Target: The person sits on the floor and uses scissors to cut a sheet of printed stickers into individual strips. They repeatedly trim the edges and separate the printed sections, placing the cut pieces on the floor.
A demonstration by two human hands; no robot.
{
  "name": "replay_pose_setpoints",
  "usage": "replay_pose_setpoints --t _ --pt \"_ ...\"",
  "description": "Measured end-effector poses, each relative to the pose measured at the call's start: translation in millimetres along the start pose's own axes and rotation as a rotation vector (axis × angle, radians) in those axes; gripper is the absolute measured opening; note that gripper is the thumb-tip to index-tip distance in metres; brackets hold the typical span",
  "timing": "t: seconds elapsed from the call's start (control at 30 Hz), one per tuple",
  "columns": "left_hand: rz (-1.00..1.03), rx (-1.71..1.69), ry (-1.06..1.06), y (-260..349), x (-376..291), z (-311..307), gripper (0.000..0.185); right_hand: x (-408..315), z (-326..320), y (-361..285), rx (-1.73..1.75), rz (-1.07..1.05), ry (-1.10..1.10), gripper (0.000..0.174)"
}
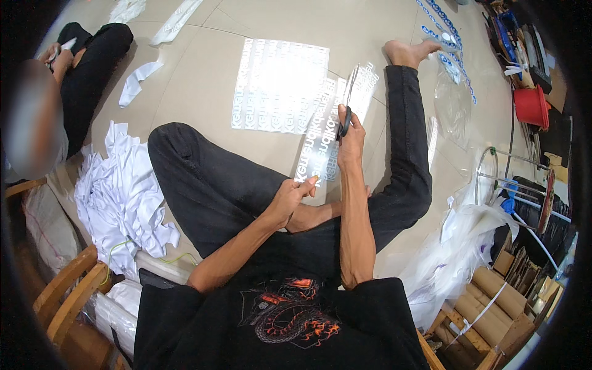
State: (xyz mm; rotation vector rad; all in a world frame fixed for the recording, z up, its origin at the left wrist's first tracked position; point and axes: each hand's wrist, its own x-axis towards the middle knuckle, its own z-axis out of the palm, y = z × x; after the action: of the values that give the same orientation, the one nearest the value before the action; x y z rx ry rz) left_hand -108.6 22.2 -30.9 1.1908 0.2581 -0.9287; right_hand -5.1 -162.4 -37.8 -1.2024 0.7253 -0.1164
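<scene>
My left hand [292, 196] pinches the near end of a clear film strip [316, 145] printed with repeated white lettering. In my right hand [352, 141] is a pair of black-handled scissors [347, 121], its blades pointing away from me alongside the strip. Whether the blades are cutting into the film I cannot tell. More lettered film strips [367, 88] lie on the floor beyond the scissors, partly covered by them. A larger lettered film sheet [263, 108] rests flat on the tiles ahead, glare washing out its middle.
To the left, a heap of white fabric [122, 189] lies near a seated co-worker [92, 69] holding something white. Blue-printed strips [444, 32], a red tub [531, 107], plastic film [455, 249] and cardboard [490, 296] line the right. Wooden chair arms [76, 300] stand at lower left.
</scene>
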Motion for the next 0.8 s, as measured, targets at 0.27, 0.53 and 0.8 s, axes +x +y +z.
replay_pose_setpoints --t 0.27,0.53,0.8 --pt "-0.135 -0.16 -0.043 9.9 16.8 -2.2 0.047 -47.9 -13.1 29.7 -0.272 -0.056 -0.024 0.048" --pt "0.006 0.021 -0.014 11.4 32.9 -1.8 0.043 -38.0 -31.2 14.0 -0.548 -0.162 0.091 0.047" --pt "0.064 0.01 0.122 11.5 66.4 12.9 0.041 -183.5 -47.2 8.1 0.111 0.201 0.037 0.047"
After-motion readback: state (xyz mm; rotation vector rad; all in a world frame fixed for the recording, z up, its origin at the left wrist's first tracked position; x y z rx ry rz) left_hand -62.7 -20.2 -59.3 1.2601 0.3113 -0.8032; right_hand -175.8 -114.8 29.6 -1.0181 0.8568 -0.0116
